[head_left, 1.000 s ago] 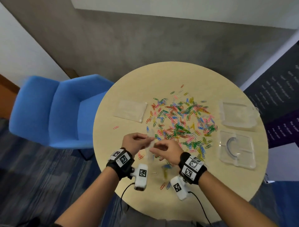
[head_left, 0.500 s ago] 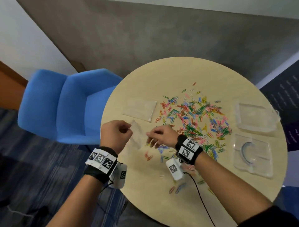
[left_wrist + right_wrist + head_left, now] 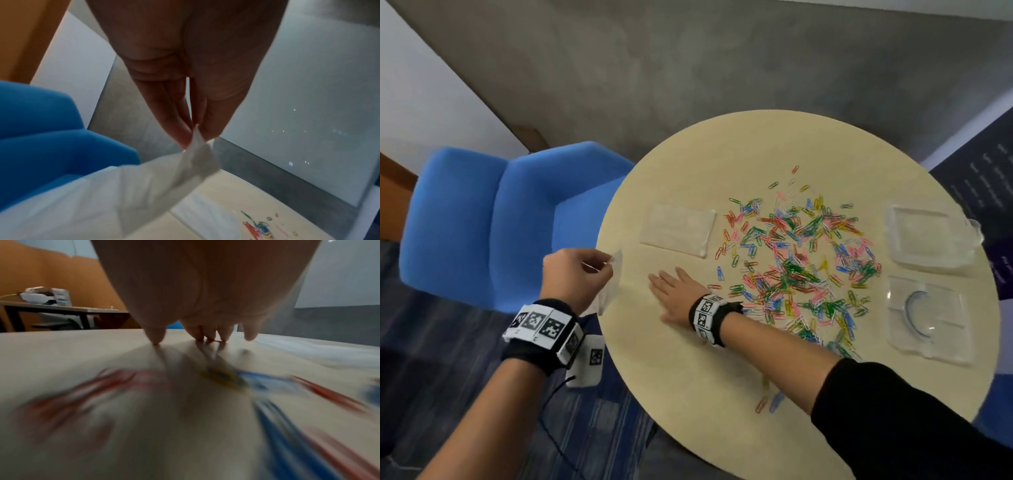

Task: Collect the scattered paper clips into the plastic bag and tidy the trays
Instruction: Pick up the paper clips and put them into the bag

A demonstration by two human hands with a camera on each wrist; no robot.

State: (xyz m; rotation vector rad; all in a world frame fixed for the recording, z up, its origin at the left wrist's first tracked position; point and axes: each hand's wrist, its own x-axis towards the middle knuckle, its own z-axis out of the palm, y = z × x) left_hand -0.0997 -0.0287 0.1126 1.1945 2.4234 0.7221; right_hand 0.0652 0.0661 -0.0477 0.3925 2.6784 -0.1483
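Several coloured paper clips (image 3: 794, 270) lie scattered over the middle of the round table (image 3: 688, 394). My left hand (image 3: 582, 274) pinches the rim of a clear plastic bag (image 3: 609, 291) (image 3: 144, 186) just off the table's left edge, the bag hanging down beside the edge. My right hand (image 3: 674, 291) lies flat on the tabletop with its fingers straight and pointing left toward the bag, fingertips (image 3: 197, 335) pressing on the surface with a red clip under them. More clips (image 3: 277, 386) blur under the right wrist. Two clear trays (image 3: 928, 236) (image 3: 928, 322) sit at the right.
A second flat clear bag (image 3: 678, 228) lies on the table left of the clip pile. A few clips (image 3: 770, 402) sit near the front edge by my right forearm. A blue armchair (image 3: 482, 222) stands close against the table's left side.
My left hand carried the bag left, off the table's edge. My right hand let go of the bag, flattened onto the tabletop and now reaches leftward.
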